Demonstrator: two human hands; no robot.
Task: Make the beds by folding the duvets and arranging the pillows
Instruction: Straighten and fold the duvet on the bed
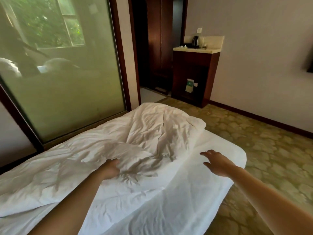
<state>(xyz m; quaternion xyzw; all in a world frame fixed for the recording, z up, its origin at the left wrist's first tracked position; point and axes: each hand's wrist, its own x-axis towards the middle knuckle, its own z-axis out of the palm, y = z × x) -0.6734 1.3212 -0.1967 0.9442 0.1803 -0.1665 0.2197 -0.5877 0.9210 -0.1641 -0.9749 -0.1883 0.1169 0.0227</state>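
A rumpled white duvet point(149, 126) lies bunched across the far and left part of the bed point(211, 168), which is covered by a white sheet. My left hand point(111, 167) grips a fold of the duvet near the middle of the bed, fingers curled into the cloth. Hovering just above the bare sheet toward the bed's right side, my right hand point(218, 161) has its fingers spread and holds nothing. No pillow is visible.
A frosted glass wall point(64, 85) in a dark wood frame runs along the bed's left side. A dark cabinet point(194, 73) with a kettle point(196, 40) stands at the back. Patterned carpet point(271, 158) lies right of the bed.
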